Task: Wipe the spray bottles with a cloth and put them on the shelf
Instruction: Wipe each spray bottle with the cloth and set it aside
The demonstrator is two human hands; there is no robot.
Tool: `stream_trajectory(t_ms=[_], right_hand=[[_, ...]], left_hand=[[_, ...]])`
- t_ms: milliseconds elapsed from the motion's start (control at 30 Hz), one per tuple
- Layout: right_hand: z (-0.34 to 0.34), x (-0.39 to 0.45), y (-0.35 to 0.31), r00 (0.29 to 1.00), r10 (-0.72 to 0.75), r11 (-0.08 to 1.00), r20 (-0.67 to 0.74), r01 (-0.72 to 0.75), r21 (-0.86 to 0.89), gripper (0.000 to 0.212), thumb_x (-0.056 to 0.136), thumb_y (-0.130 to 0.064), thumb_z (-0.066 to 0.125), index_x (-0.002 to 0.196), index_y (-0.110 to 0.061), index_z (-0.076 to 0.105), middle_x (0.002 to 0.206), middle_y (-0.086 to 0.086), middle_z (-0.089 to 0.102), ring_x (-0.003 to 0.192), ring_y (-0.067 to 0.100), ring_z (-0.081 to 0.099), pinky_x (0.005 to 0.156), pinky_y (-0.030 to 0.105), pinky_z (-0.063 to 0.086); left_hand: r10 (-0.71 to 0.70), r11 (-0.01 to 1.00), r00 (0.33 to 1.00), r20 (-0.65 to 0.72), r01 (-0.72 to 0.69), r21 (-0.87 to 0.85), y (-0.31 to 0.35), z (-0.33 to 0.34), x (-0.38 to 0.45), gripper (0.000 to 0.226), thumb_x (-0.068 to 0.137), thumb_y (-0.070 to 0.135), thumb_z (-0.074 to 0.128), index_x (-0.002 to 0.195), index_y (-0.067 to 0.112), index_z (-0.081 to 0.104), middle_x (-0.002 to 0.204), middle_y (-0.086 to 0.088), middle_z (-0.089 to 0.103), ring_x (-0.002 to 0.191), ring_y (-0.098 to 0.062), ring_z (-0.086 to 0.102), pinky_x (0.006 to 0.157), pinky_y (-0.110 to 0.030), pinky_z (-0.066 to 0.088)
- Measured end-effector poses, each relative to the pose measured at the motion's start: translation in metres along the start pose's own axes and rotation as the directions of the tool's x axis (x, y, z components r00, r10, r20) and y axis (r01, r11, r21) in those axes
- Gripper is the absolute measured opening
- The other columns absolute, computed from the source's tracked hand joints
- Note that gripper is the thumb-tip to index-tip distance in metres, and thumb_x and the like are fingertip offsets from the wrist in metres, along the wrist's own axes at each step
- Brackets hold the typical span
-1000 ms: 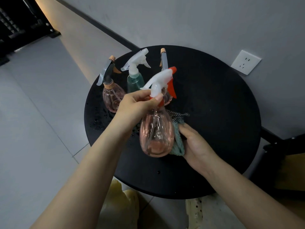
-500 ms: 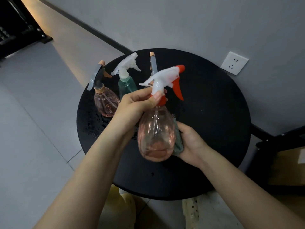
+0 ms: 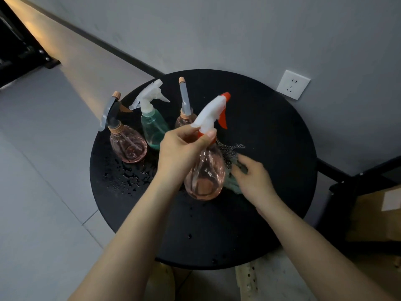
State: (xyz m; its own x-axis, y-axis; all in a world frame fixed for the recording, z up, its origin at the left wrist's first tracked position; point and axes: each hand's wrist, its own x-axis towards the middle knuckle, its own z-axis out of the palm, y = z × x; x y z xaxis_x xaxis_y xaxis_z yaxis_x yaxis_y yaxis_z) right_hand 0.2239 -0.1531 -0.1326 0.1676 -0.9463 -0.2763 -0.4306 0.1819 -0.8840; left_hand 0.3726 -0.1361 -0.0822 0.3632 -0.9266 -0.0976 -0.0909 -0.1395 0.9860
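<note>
My left hand point(image 3: 182, 151) grips the neck of a clear pink spray bottle point(image 3: 205, 174) with a white and orange trigger head, held above the round black table point(image 3: 271, 153). Just to the bottle's right, my right hand point(image 3: 253, 179) is closed on a green cloth point(image 3: 233, 181) pressed against the bottle's side. Three more bottles stand at the table's back left: a pink one with a grey trigger point(image 3: 128, 142), a teal one with a white trigger point(image 3: 153, 127), and a pink one point(image 3: 184, 118) partly hidden behind my left hand.
Water drops point(image 3: 128, 177) lie on the table's left part. A white wall socket point(image 3: 293, 84) sits on the grey wall behind. A dark shelf frame with a cardboard box point(image 3: 373, 213) stands at the right. Grey floor tiles spread to the left.
The bottle's trigger head has turned from pointing right to pointing away from me. My right hand slid the cloth from behind the bottle out to its right side.
</note>
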Motion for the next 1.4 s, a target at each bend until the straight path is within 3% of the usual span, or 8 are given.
stream_trajectory(t_ms=[100, 200, 333, 467, 633, 833, 1233, 1400], right_hand=[[-0.021, 0.002, 0.004, 0.96, -0.26, 0.936, -0.101, 0.225, -0.269, 0.038, 0.089, -0.002, 0.055, 0.125, -0.013, 0.059, 0.126, 0.001, 0.057, 0.111, 0.006, 0.051, 0.09, 0.009, 0.034], [-0.037, 0.004, 0.012, 0.921, -0.378, 0.813, -0.096, 0.281, -0.511, 0.041, 0.088, -0.002, 0.057, 0.127, -0.015, 0.058, 0.137, 0.006, 0.049, 0.122, 0.022, 0.049, 0.101, 0.028, 0.04], [-0.053, 0.006, 0.023, 0.896, -0.436, 0.686, -0.082, 0.272, -0.675, 0.041, 0.081, 0.0, 0.065, 0.121, -0.012, 0.062, 0.133, 0.013, 0.053, 0.115, 0.032, 0.056, 0.092, 0.042, 0.049], [-0.071, 0.01, 0.039, 0.883, -0.456, 0.649, -0.114, 0.242, -0.721, 0.042, 0.071, 0.004, 0.074, 0.111, -0.008, 0.067, 0.122, 0.017, 0.06, 0.102, 0.036, 0.063, 0.078, 0.046, 0.055], [-0.085, 0.016, 0.051, 0.906, -0.387, 0.693, -0.172, 0.163, -0.702, 0.04, 0.076, 0.003, 0.07, 0.114, -0.008, 0.066, 0.127, 0.017, 0.057, 0.107, 0.038, 0.06, 0.084, 0.047, 0.052], [-0.089, 0.024, 0.045, 0.887, -0.39, 0.719, -0.247, 0.125, -0.683, 0.04, 0.077, -0.001, 0.07, 0.116, -0.008, 0.065, 0.127, 0.014, 0.058, 0.106, 0.034, 0.061, 0.08, 0.043, 0.054], [-0.098, 0.028, 0.058, 0.908, -0.359, 0.715, -0.217, 0.118, -0.689, 0.042, 0.084, -0.002, 0.061, 0.125, -0.01, 0.059, 0.136, 0.007, 0.05, 0.115, 0.028, 0.055, 0.087, 0.038, 0.05], [-0.094, 0.028, 0.055, 0.902, -0.383, 0.703, -0.2, 0.144, -0.697, 0.043, 0.078, 0.0, 0.068, 0.119, -0.009, 0.063, 0.132, 0.009, 0.054, 0.111, 0.029, 0.058, 0.084, 0.038, 0.051]], left_hand=[[-0.01, 1.0, 1.0, 0.0, 0.01, 0.016, -0.007, 0.016, 0.005, 0.021, 0.074, 0.027, 0.077, 0.091, 0.015, 0.075, 0.082, -0.004, 0.074, 0.086, -0.021, 0.07, 0.086, -0.045, 0.054], [-0.022, 0.999, 1.0, 0.009, 0.021, 0.044, -0.011, 0.033, 0.014, 0.023, 0.075, 0.024, 0.077, 0.097, 0.016, 0.075, 0.085, 0.001, 0.074, 0.086, -0.016, 0.07, 0.087, -0.042, 0.054], [0.006, 0.995, 0.998, 0.065, -0.013, 0.102, -0.013, 0.06, 0.033, 0.024, 0.074, 0.024, 0.077, 0.098, 0.023, 0.073, 0.09, 0.006, 0.074, 0.089, -0.011, 0.069, 0.088, -0.039, 0.053], [0.036, 0.991, 0.989, 0.145, -0.055, 0.126, -0.015, 0.088, 0.053, 0.027, 0.073, 0.021, 0.079, 0.097, 0.029, 0.072, 0.092, 0.012, 0.073, 0.092, -0.004, 0.067, 0.091, -0.034, 0.052], [0.026, 0.981, 0.981, 0.194, -0.062, 0.185, -0.02, 0.131, 0.073, 0.032, 0.073, 0.021, 0.079, 0.104, 0.025, 0.072, 0.086, 0.02, 0.067, 0.09, 0.001, 0.065, 0.084, -0.02, 0.052], [0.03, 0.987, 0.977, 0.21, -0.062, 0.151, -0.025, 0.179, 0.094, 0.021, 0.073, 0.024, 0.079, 0.084, 0.039, 0.07, 0.08, 0.02, 0.069, 0.083, 0.002, 0.066, 0.083, -0.029, 0.055], [0.089, 0.986, 0.976, 0.2, -0.115, 0.12, -0.029, 0.241, 0.107, 0.029, 0.076, 0.026, 0.077, 0.104, 0.026, 0.072, 0.092, 0.012, 0.07, 0.091, -0.005, 0.064, 0.084, -0.033, 0.054], [0.138, 0.958, 0.946, 0.295, -0.202, 0.201, -0.026, 0.225, 0.103, 0.039, 0.081, 0.024, 0.072, 0.119, 0.025, 0.065, 0.106, 0.007, 0.069, 0.101, -0.006, 0.061, 0.092, -0.03, 0.05]])
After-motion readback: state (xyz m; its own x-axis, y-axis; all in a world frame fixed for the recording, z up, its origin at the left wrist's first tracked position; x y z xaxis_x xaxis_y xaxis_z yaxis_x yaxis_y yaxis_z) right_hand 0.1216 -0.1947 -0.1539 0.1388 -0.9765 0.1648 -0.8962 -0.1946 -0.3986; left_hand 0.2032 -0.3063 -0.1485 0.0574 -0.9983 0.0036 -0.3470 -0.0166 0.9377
